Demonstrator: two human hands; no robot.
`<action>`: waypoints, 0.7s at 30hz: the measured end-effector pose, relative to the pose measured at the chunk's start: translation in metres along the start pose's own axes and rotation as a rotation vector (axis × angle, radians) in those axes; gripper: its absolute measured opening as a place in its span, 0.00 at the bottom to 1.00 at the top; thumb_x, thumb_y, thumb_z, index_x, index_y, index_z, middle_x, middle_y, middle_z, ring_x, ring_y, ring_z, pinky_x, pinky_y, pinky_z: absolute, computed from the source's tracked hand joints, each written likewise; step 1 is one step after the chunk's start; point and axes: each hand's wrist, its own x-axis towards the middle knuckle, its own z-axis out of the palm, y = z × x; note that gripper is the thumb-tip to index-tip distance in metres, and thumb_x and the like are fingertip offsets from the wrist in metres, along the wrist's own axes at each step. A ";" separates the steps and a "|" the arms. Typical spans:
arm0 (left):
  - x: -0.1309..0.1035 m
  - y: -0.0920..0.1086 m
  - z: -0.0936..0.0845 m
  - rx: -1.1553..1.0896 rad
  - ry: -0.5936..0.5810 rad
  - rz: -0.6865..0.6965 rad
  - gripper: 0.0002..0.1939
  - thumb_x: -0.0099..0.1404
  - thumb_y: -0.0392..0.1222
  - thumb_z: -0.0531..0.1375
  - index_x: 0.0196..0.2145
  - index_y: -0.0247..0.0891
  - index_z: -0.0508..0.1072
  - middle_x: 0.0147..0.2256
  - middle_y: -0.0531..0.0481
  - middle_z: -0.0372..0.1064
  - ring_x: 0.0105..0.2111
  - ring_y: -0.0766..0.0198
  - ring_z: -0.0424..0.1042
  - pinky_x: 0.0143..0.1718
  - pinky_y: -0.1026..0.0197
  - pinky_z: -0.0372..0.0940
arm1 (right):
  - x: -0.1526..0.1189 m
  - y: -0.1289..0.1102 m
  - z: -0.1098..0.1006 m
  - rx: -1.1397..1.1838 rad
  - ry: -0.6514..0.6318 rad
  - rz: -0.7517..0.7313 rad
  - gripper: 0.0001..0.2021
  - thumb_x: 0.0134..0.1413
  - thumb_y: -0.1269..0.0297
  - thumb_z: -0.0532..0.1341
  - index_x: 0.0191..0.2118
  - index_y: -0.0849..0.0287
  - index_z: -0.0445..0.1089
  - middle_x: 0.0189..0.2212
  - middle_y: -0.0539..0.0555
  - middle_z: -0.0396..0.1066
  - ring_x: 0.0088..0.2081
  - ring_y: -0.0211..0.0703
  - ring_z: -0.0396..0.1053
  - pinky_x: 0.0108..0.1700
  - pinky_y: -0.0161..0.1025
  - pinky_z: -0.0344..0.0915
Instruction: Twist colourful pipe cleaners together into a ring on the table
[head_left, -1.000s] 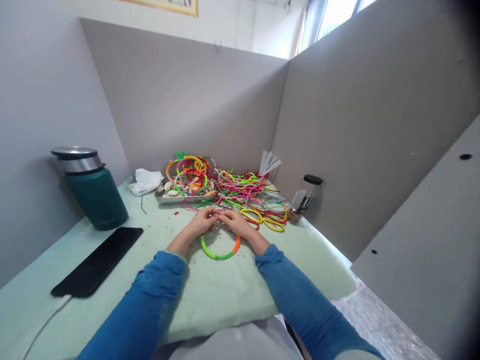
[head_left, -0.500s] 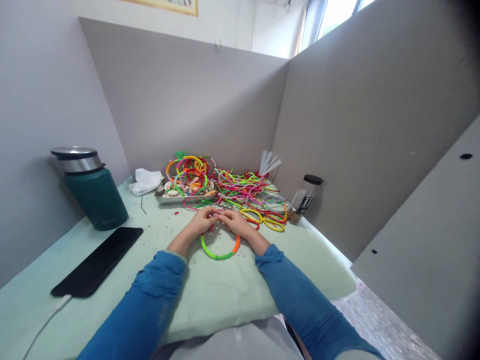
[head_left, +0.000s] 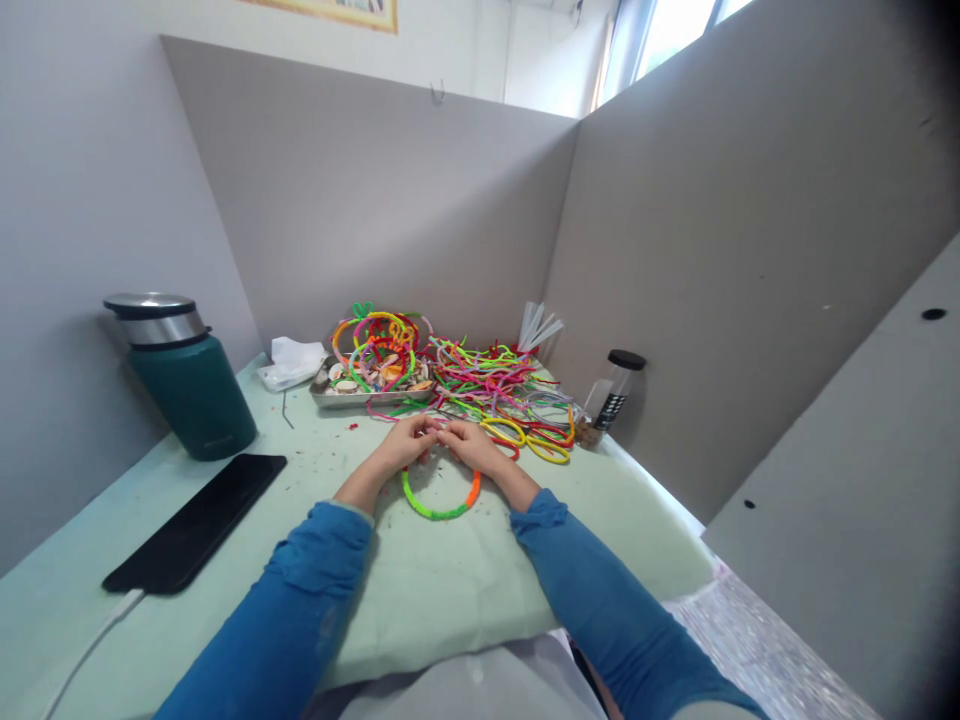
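Observation:
A ring wrapped in fuzzy pipe cleaner [head_left: 440,514], coloured lime, green and orange, hangs down toward me between my hands. My left hand [head_left: 405,443] pinches its far side, and my right hand [head_left: 470,443] closes on it from the other side. The fingertips of both hands meet at the top of the ring and cover that stretch, so the exact grip there is hidden. Just beyond my right hand lie bent yellow and red pipe cleaner loops [head_left: 547,447].
Behind my hands stand a metal tray [head_left: 352,400] heaped with finished rings and a pile of loose pipe cleaners [head_left: 487,380]. A green bottle [head_left: 196,395] and a black phone [head_left: 196,522] with a cable are at left. A clear jar [head_left: 613,395] leans at right.

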 end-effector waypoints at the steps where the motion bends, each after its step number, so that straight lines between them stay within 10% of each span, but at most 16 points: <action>1: 0.000 0.001 0.000 0.005 -0.001 -0.002 0.17 0.54 0.49 0.61 0.34 0.32 0.69 0.18 0.56 0.64 0.14 0.70 0.62 0.17 0.67 0.55 | 0.000 0.000 0.000 -0.001 0.002 -0.001 0.16 0.55 0.56 0.55 0.22 0.61 0.60 0.17 0.46 0.57 0.22 0.33 0.51 0.24 0.32 0.45; 21: -0.002 0.007 0.003 0.006 0.031 -0.027 0.14 0.52 0.46 0.60 0.33 0.33 0.68 0.21 0.55 0.65 0.14 0.71 0.62 0.17 0.67 0.55 | 0.001 0.001 0.000 -0.013 0.007 0.000 0.15 0.55 0.57 0.55 0.22 0.61 0.60 0.18 0.46 0.57 0.22 0.33 0.51 0.23 0.32 0.45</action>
